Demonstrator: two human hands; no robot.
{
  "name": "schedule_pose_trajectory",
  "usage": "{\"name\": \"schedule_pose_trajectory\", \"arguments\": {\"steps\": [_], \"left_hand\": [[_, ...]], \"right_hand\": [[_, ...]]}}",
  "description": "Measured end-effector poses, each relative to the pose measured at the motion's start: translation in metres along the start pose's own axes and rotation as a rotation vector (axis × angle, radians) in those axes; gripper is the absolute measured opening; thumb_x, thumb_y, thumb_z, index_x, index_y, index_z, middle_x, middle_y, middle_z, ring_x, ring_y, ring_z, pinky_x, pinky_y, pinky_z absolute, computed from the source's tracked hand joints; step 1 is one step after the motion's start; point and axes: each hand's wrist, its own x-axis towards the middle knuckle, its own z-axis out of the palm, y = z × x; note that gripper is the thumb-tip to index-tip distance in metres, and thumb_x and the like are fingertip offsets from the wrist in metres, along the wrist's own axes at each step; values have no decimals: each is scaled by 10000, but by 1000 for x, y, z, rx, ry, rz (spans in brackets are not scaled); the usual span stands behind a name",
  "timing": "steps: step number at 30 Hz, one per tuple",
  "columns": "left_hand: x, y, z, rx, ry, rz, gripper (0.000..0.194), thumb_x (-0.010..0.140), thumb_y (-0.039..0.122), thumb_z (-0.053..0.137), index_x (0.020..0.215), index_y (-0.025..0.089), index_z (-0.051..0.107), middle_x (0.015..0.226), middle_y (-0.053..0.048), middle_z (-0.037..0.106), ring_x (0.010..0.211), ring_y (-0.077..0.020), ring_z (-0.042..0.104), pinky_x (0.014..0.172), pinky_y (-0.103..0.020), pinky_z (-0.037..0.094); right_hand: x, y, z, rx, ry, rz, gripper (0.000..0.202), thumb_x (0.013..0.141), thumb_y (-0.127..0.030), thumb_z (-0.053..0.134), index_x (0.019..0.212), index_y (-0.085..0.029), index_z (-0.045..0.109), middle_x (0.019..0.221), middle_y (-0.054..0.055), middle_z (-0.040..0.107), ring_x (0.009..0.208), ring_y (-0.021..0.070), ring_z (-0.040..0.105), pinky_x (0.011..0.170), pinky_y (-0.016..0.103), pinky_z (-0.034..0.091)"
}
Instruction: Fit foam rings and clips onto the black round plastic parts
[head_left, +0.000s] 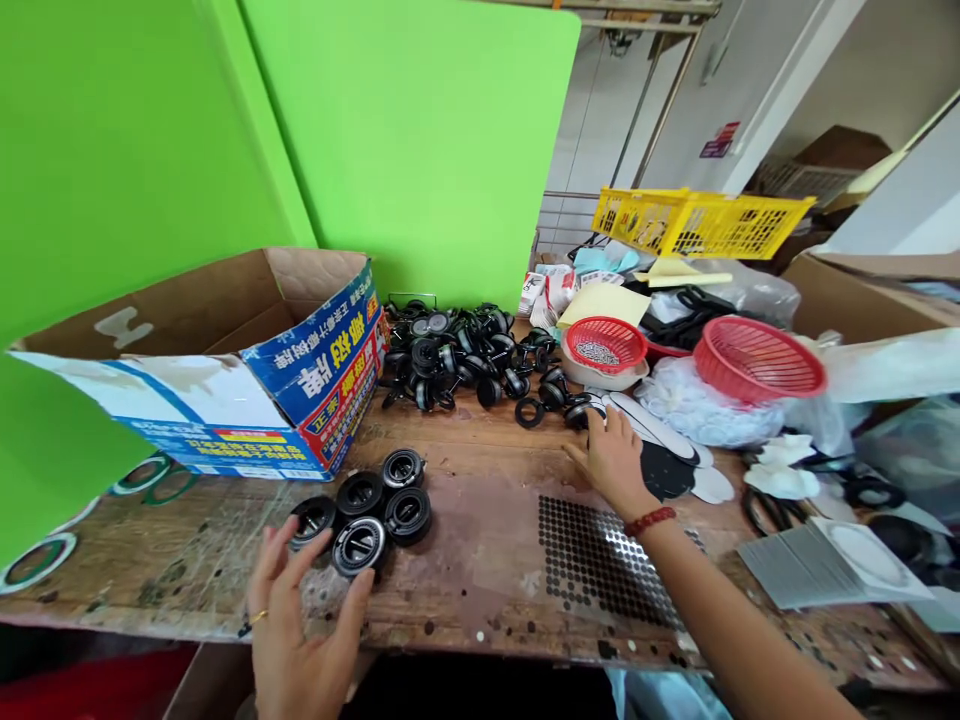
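Note:
My left hand [300, 630] is open at the table's front edge, its fingers spread beside a small group of round black parts that look like headphone ear cups [360, 545]. These lie close together with their slotted faces up. Farther forward on the right, my right hand [615, 460] is open, thumb apart from the fingers. Its fingertips are at the near end of a pile of black headphone-like pieces [457, 350], close to one round piece [577, 412]. Whether they touch it I cannot tell.
A blue and white cardboard box [217, 415] stands left. A sheet of black dots [600, 555] lies under my right forearm. Red baskets [757, 360], white bagged pieces [690, 405] and grey cards [806, 565] crowd the right. Green panels [420, 140] rise behind.

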Motion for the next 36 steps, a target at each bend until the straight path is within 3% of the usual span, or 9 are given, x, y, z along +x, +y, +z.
{"name": "schedule_pose_trajectory", "arguments": {"steps": [4,9,12,14,17,19,23,28,36], "left_hand": [[-5,23,14,-195,-142,71,223,884,289,612,1104,257,627,1310,-79,594,1285,-280,531,1119,-487,393],[3,45,34,-538,-447,-201,255,910,392,572,1064,219,680,1195,-102,680,1158,-259,626,1059,-421,460],[13,62,45,-746,-602,-326,512,876,490,602,1307,216,570,1418,-136,540,1276,-276,546,1053,-402,468],[16,71,52,-843,-714,-350,664,822,532,658,1385,221,496,1481,-147,468,1298,-291,519,1015,-386,490],[15,77,60,-842,-905,-371,537,763,541,717,1162,192,633,1117,-110,661,991,-240,641,831,-325,551],[9,76,62,-840,-984,-451,426,748,554,724,957,193,637,807,-22,620,705,-166,598,619,-266,542],[-4,69,60,-996,-881,-716,431,785,625,651,811,212,531,688,43,506,519,-106,473,409,-210,447],[-5,72,59,-1119,-726,-913,549,765,741,569,743,193,528,661,23,514,497,-105,461,354,-185,381],[-5,75,66,-965,-656,-925,373,737,558,652,753,193,576,614,41,474,514,-109,424,350,-185,414]], "right_hand": [[9,24,-3,53,-100,59,349,810,-139,583,1149,-58,601,1146,266,626,1089,374,586,898,509,467],[-8,11,-31,307,-106,36,377,816,-218,562,1169,-95,613,1118,177,659,978,280,616,867,406,490],[-32,-15,-58,713,-429,-49,329,810,-253,571,1112,-172,670,1024,78,710,824,219,637,769,361,514],[-49,-34,-71,924,-668,-121,313,800,-232,581,1092,-198,687,1021,43,720,844,198,647,778,333,515],[-65,-47,-72,1112,-842,-136,315,822,-292,618,1122,-205,661,1031,38,713,852,187,652,708,295,520],[-68,-43,-62,1079,-770,-85,245,852,-348,606,1035,-191,654,943,41,697,774,177,632,629,278,498],[-74,-22,-32,673,-542,-173,119,834,-157,556,721,-184,581,728,17,605,702,163,555,673,283,437],[-92,-22,-15,405,-585,-285,173,806,-45,501,713,-174,569,796,39,583,720,162,536,690,275,395],[-92,-40,-20,135,-600,-266,173,840,-57,475,756,-174,569,850,64,592,782,186,569,711,277,396]]}}
